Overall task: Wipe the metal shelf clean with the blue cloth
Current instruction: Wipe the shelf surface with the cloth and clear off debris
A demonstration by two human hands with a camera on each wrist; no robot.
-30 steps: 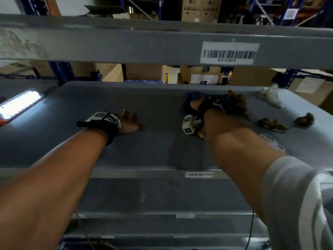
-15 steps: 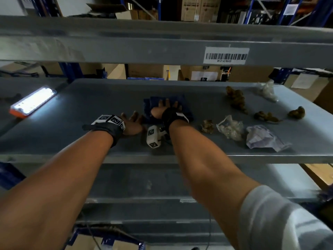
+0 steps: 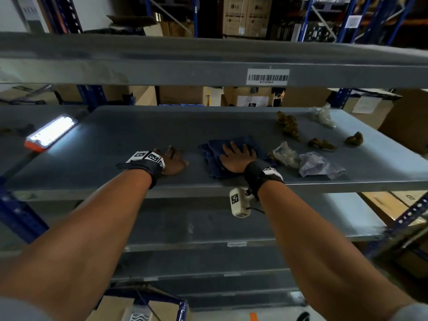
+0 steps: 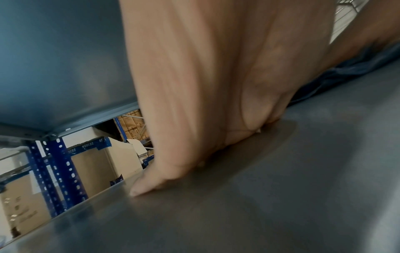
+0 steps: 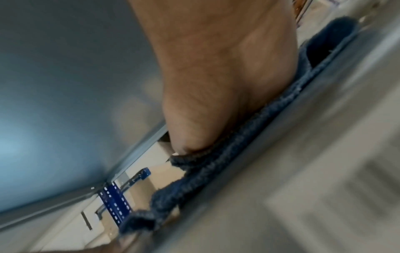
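Observation:
The grey metal shelf (image 3: 143, 133) runs across the head view. A crumpled blue cloth (image 3: 213, 156) lies near its front edge, and my right hand (image 3: 237, 156) presses flat on it with fingers spread. In the right wrist view the palm (image 5: 216, 85) bears down on the blue cloth (image 5: 216, 167). My left hand (image 3: 173, 159) rests flat on the bare shelf to the left of the cloth, holding nothing. The left wrist view shows its fingers (image 4: 184, 137) straight against the metal (image 4: 281, 188), with the cloth's edge (image 4: 346, 71) at the right.
Crumpled plastic (image 3: 286, 154) and paper (image 3: 317, 164) lie just right of the cloth. Brown debris clumps (image 3: 289, 125) and another plastic wad (image 3: 323, 115) sit further right and back. A lit lamp (image 3: 51, 132) lies at the left end. Another shelf (image 3: 162, 70) hangs close overhead.
My right hand has drawn the cloth from the back of the shelf toward the front edge, ending left of the litter. The left hand has stayed planted on the shelf.

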